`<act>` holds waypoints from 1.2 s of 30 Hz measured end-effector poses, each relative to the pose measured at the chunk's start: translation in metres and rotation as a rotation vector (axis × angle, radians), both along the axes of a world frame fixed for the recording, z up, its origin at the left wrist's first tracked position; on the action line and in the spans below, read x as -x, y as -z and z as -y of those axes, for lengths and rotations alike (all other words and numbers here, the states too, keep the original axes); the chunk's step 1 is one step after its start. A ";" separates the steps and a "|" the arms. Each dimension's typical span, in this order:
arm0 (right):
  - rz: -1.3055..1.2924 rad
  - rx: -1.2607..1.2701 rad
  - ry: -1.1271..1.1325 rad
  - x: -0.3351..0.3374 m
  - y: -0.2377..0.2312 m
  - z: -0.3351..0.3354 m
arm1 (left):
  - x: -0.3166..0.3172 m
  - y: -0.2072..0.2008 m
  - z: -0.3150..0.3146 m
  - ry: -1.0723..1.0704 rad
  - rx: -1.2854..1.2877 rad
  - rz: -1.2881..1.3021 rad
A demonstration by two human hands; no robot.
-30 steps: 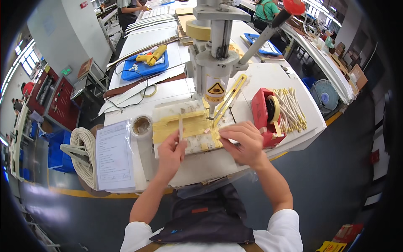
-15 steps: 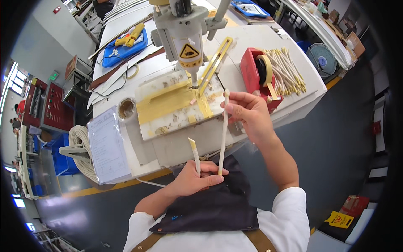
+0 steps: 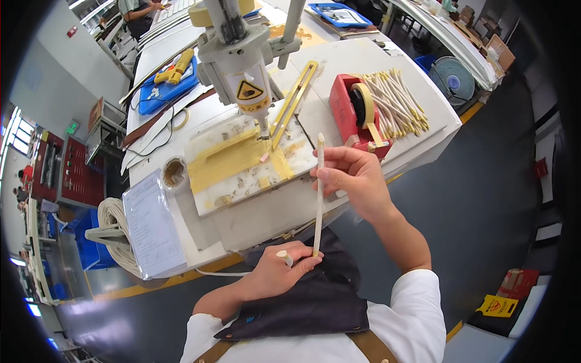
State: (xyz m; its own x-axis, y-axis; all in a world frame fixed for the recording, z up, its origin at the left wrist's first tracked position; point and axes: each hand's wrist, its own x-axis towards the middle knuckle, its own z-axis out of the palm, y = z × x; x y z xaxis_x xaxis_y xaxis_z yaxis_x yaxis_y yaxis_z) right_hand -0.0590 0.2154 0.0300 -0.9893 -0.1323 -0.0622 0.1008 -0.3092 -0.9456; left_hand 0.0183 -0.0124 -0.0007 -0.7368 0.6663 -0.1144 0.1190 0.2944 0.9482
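Observation:
A slim white cord piece (image 3: 318,209), its ends yellowish, stands nearly upright between my hands. My right hand (image 3: 362,184) pinches it near the top with thumb and fingers. At its lower end, the thumb and fingers of my left hand (image 3: 273,270) close on it. A second cord piece (image 3: 284,257) pokes out of my left fist, its cut end facing up; the rest is hidden in the hand. Beyond my hands is a grey press machine (image 3: 247,78), its tip over a white board (image 3: 242,199) with yellow tape on it.
A red tape dispenser (image 3: 345,112) stands right of the board, beside a pile of yellow-ended cord pieces (image 3: 393,100). On the left are a tape roll (image 3: 174,172), a paper sheet (image 3: 151,224) and a coil of white cord (image 3: 112,221). A blue tray (image 3: 151,100) holds a yellow glue gun (image 3: 177,66).
The second cord piece in my left hand has tipped from pointing up and away to showing its end. The upright piece stays between both hands. The view has shifted slightly.

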 end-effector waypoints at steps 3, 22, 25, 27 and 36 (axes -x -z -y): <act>-0.052 0.008 0.073 -0.005 -0.014 -0.007 | -0.001 0.004 0.000 -0.018 -0.046 -0.005; -0.537 -0.822 0.760 0.108 -0.013 -0.146 | 0.019 0.016 0.021 -0.220 -0.012 0.188; -0.611 -0.677 0.127 0.028 -0.014 -0.069 | 0.017 0.010 0.020 -0.141 0.100 0.194; -0.579 -0.642 -0.297 -0.007 -0.015 -0.024 | 0.020 0.001 0.018 -0.051 0.190 0.133; -0.264 -0.439 -0.644 -0.014 0.000 0.024 | 0.018 0.001 0.047 0.094 0.396 0.088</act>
State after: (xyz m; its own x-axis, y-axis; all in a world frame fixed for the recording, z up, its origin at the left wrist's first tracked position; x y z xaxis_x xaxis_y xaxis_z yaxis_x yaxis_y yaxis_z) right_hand -0.0451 0.1915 0.0305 -0.7172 -0.6967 -0.0161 -0.1107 0.1367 -0.9844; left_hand -0.0001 -0.0599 -0.0018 -0.6508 0.6221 -0.4352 0.0863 0.6301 0.7717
